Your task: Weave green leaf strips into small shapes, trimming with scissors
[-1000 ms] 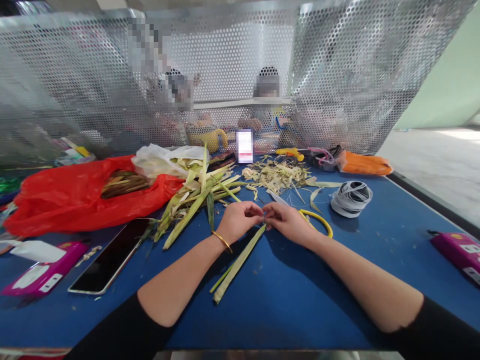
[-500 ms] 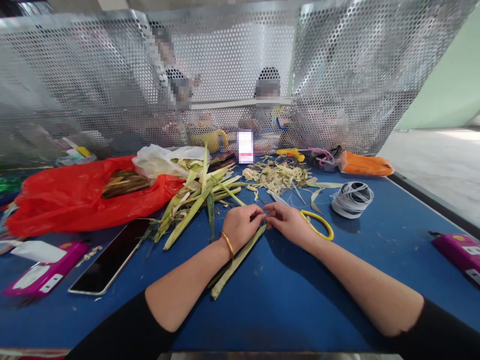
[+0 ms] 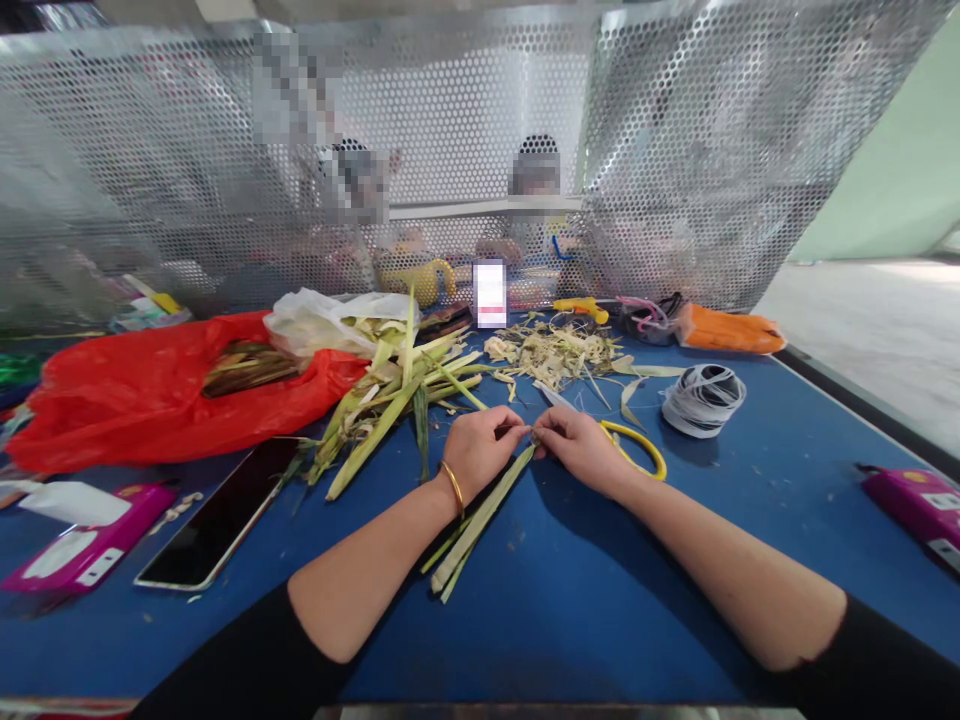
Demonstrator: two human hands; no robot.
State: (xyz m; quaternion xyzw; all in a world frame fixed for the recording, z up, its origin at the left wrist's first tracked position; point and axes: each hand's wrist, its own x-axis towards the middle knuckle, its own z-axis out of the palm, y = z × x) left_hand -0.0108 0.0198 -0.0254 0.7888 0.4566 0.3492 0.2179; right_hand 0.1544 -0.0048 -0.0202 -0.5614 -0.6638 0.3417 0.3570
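Observation:
My left hand [image 3: 480, 447], with a gold bangle at the wrist, and my right hand [image 3: 581, 447] meet at the middle of the blue table [image 3: 675, 560]. Both pinch the far end of a long green leaf strip [image 3: 480, 518], whose other end trails toward me on the table, split into thin strands. A yellow-handled tool [image 3: 637, 447] lies just beyond my right hand.
A pile of green leaves [image 3: 390, 395] lies ahead on the left beside a red plastic bag [image 3: 150, 395]. Leaf trimmings [image 3: 551, 350], a roll of grey band [image 3: 703, 397], a phone [image 3: 217, 515] and pink cases [image 3: 82, 545] lie around. A perforated metal screen [image 3: 675, 150] stands behind, with other people beyond it.
My hands stay pinched together on the strip. Its near end has shifted slightly and split into separate strands.

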